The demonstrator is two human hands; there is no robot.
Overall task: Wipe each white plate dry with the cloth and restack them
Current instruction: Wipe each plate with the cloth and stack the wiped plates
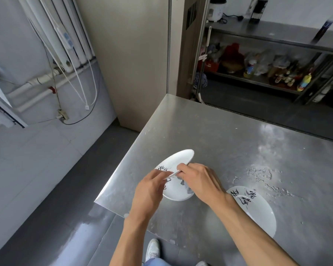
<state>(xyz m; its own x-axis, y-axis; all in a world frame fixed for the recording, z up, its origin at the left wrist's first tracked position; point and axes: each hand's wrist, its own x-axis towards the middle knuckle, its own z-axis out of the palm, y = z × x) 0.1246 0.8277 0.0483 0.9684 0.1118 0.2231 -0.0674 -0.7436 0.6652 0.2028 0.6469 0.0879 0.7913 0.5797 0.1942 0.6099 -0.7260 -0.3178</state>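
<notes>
White lettered ceramic plates (pixel 178 192), left hand (pixel 149 191) and right hand (pixel 201 182) grips curled round rims, third plate (pixel 261 214) at four o'clock.

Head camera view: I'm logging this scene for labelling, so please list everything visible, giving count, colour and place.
steel table: one, grey, lower right
water drops: scattered, clear, table's right side
tilted plate: one, white with black writing, held up near the table's left corner
lower plate: at least one, white with dark painting, flat beneath the tilted plate
right plate: one, white with black writing, flat, partly under the right forearm
cloth: none visible
shelf rack: one, steel, far right, holding bottles
pipes: several, white, left wall
shoes: two, white, floor
left hand: pinches the tilted plate's rim
right hand: grips the same rim
</notes>
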